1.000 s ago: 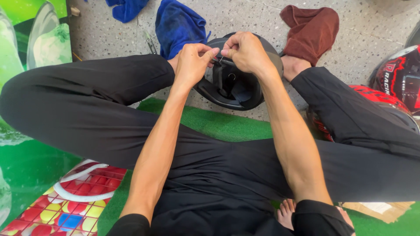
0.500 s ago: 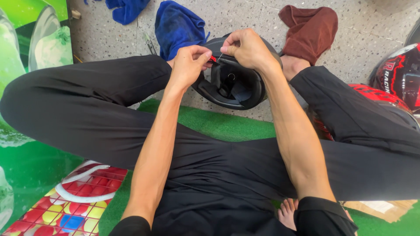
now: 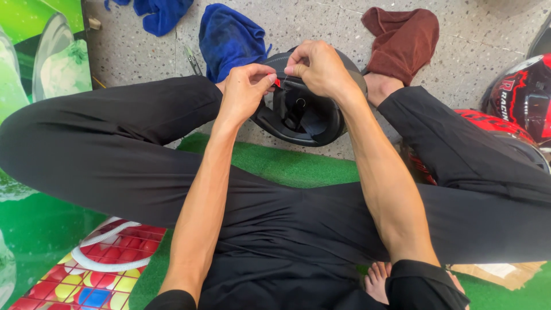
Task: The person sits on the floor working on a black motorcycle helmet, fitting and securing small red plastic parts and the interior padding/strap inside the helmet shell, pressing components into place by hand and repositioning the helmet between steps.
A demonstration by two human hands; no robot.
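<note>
- Speckled grey stone floor and a strip of green fake-grass mat lie under a person who sits with legs in black trousers spread wide.
- At 12 o'clock, between the knees, a round black helmet rests on the floor with its open side up, so the dark padding shows.
- A tiny red piece on a thin black strap sits at the helmet's near rim, right between both hands.
- The left hand is closed, thumb and fingertips pinching that red piece.
- The right hand is closed too, pinching the strap from the other side; its fingers lie over the helmet's top edge.
- The strap work looks only part done: both hands are busy at it and the helmet is not put aside.
- A crumpled blue cloth lies at 11 o'clock, just beside the helmet.
- A dark red cloth lies at 1 o'clock.
- A shiny red and black helmet sits at 3 o'clock.
- A bright board with coloured dots is at 8 o'clock.
</note>
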